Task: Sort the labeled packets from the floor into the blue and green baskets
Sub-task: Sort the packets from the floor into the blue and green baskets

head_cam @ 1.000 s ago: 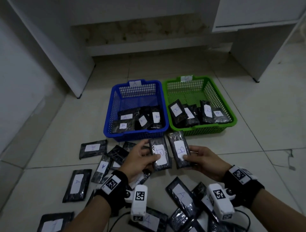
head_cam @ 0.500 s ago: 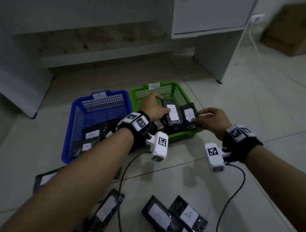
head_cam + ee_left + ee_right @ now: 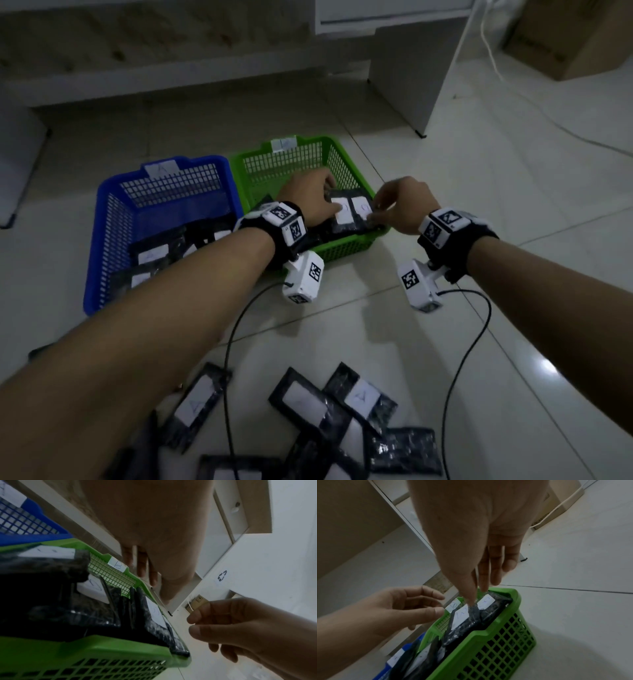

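Two packets lie side by side on top of the pile in the green basket [image 3: 346,244], the left packet [image 3: 343,213] and the right packet [image 3: 363,208], their long axes running from the near wall toward the far wall. My left hand [image 3: 310,195] hangs over the left one with relaxed fingers, its grip spread; whether a fingertip touches the label I cannot tell. My right hand [image 3: 404,202] is at the right rim, and in the right wrist view its thumb and forefinger [image 3: 471,595] come down together on the plastic edge between the two labels, so I judge its grip pinches the right packet lightly.

Both packets are directly under my hands, so the coming move is, I think, only to let go and lift. Above the basket the room is open. The blue basket [image 3: 102,240] touches the green one on the left. Several packets on the floor [image 3: 317,404] wait near my elbows, closer to my body.
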